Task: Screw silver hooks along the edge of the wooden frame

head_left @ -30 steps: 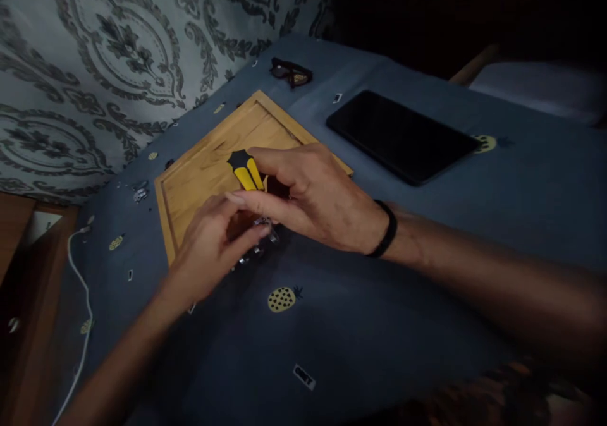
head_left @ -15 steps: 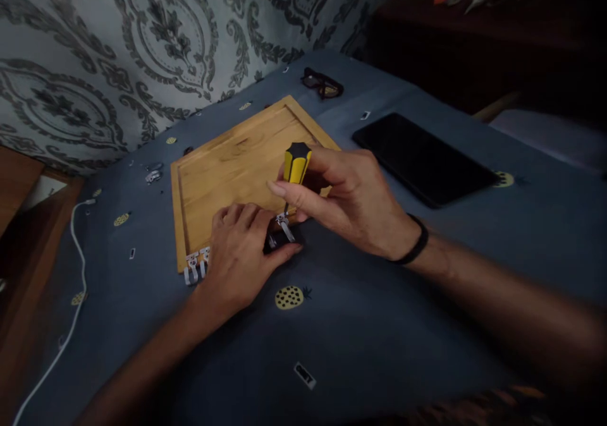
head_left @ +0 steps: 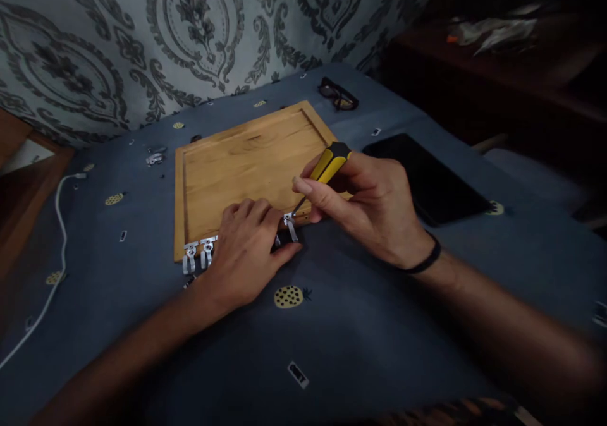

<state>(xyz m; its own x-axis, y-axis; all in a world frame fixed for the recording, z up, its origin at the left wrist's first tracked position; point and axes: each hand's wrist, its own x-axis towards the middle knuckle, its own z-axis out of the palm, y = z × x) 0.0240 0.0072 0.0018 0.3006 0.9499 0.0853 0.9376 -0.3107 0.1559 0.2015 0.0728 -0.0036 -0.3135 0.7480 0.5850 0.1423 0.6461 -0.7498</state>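
In my right hand (head_left: 374, 205) is a yellow and black screwdriver (head_left: 329, 164), held closed between thumb and fingers. It leans to the right, its thin tip at a small metal hook (head_left: 289, 219) on the near edge of a framed wooden board (head_left: 246, 154). My left hand (head_left: 246, 249) is closed over that same edge, fingers bent on the wood and thumb stretched out below the hook. More metal hooks (head_left: 207, 249) line the edge left of this hand. A dark piece under the hook is partly hidden by my thumb.
A black tablet (head_left: 427, 179) lies to the right, and dark-framed glasses (head_left: 337, 94) lie behind the board. Loose metal hooks (head_left: 155, 157) rest at the left on the blue patterned cloth (head_left: 379, 350). A white cable (head_left: 59, 224) runs down the left side.
The screwdriver has gone from nearly upright to leaning right, and my right hand has shifted slightly right with it. My left hand stays on the board's edge. The view has shifted a little.
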